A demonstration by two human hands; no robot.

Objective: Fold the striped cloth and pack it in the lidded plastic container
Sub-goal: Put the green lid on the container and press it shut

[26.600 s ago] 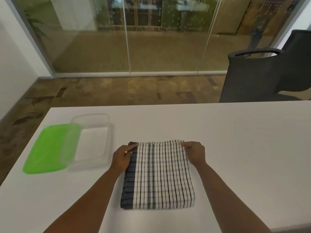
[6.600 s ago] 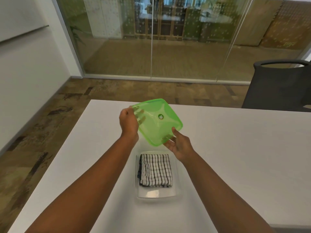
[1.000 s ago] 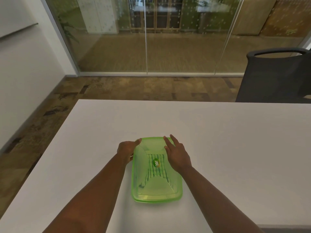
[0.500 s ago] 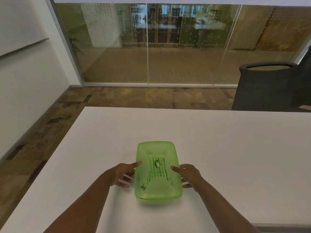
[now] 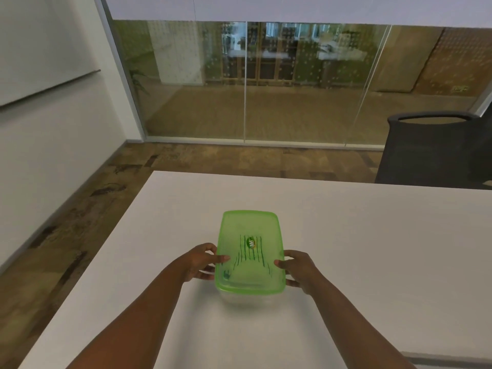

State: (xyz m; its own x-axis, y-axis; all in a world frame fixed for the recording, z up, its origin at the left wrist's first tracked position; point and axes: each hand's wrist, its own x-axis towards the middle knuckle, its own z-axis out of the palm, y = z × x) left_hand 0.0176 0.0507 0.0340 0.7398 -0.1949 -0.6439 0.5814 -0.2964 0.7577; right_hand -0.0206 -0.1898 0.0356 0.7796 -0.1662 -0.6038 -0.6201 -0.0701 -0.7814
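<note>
The clear container [image 5: 249,296] sits on the white table [image 5: 372,249] with its green lid [image 5: 250,230] on top. The left hand [image 5: 201,262] clasps its left side, thumb on the lid's edge, fingers curled below the rim. The right hand [image 5: 299,267] clasps the right side the same way. The striped cloth [image 5: 251,255] lies inside, its dark lines showing through the lid; it looks folded, though the tinted plastic blurs it. A dark chair [image 5: 436,150] stands beyond the table's far right.
</note>
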